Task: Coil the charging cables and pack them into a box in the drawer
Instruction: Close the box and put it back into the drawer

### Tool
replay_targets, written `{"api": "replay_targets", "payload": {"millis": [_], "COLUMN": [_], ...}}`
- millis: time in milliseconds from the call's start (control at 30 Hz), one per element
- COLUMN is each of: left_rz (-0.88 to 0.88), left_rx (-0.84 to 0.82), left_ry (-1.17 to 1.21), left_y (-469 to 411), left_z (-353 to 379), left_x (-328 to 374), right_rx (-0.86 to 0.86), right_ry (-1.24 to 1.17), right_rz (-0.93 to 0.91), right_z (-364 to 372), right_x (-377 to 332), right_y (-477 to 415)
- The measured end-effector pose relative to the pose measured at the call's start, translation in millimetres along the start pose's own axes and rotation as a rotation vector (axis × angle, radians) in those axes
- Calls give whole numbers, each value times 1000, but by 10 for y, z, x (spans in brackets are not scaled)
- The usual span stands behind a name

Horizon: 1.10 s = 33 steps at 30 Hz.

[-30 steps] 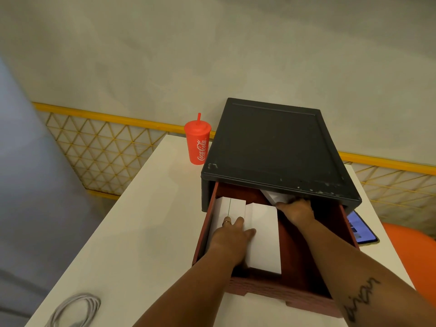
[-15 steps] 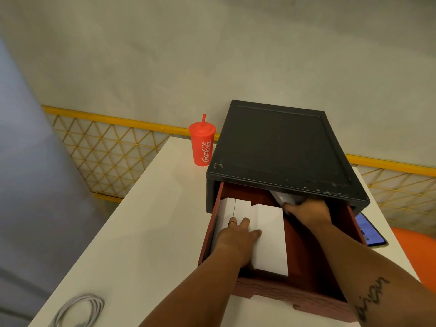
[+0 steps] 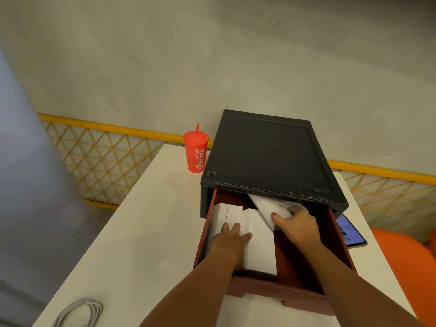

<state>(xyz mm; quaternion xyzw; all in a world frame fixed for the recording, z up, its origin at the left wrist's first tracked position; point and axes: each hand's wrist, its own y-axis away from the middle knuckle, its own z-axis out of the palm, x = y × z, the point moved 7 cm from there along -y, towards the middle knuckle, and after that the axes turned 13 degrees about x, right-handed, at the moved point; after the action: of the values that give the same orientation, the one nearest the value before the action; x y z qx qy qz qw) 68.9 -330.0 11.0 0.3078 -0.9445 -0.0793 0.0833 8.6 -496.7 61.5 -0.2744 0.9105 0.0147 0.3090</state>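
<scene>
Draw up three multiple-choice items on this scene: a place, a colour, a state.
1. Where does the coiled grey charging cable lie?
A. On the white table, near left corner
B. Atop the black cabinet
C. On the orange seat

2. What colour is the plastic cup with a straw?
A. Blue
B. Red
C. Green

3. What does the right hand do?
A. Lies flat on the table
B. Holds the cup
C. Grips a tilted white cardboard box in the open red-brown drawer

1 A: it lies on the tabletop, lower left.
2 B: cup and straw are red.
3 C: its fingers curl round the box.
</scene>
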Motion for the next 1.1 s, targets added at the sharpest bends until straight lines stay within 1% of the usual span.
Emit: {"api": "replay_targets", "payload": {"millis": [100, 200, 333, 400, 500, 533, 567, 667, 733, 800, 967, 1033, 1100], "left_rz": [-36, -152, -351, -495, -783, -833, -852, -844, -806, -754, -558, -497, -445], "left_rx": [-27, -38, 99, 153, 108, 98, 90, 84, 99, 105, 163, 205, 251], "left_ry": [87, 338, 805, 1083, 1659, 1786, 1853, 1941, 1950, 1917, 1811, 1825, 1849], "left_y": [43, 80, 200, 311, 469, 518, 553, 706, 817, 956, 1290, 1439, 1581], "left_z": [-41, -143, -482, -601, -609, -628, -657, -775, -847, -898, -984, -1000, -998], "left_x": [-3, -27, -31, -78, -146, -175, -205, -330, -428, -553, -926, -1072, -1208], "right_rx": [-31, -66, -90, -149, -276, -319, -362, -442, -449, -431, -323, -289, -266], "right_ry": [91, 104, 16, -62, -183, -206, -224, -254, -225, -200, -266, -357, -463], "right_rz": [-39, -39, -35, 6, 58, 67, 64, 12, -71, -158, -297, -295, -234], "right_z": [-89, -184, -371, -448, -566, -611, -668, -803, -882, -935, -924, -824, -715], "right_x": [-22, -19, -57, -31, -10, -18, -35, -112, -207, -334, -754, -899, -996], "right_y": [148, 328, 538, 601, 670, 700, 730, 841, 930, 1049, 1391, 1504, 1588]}}
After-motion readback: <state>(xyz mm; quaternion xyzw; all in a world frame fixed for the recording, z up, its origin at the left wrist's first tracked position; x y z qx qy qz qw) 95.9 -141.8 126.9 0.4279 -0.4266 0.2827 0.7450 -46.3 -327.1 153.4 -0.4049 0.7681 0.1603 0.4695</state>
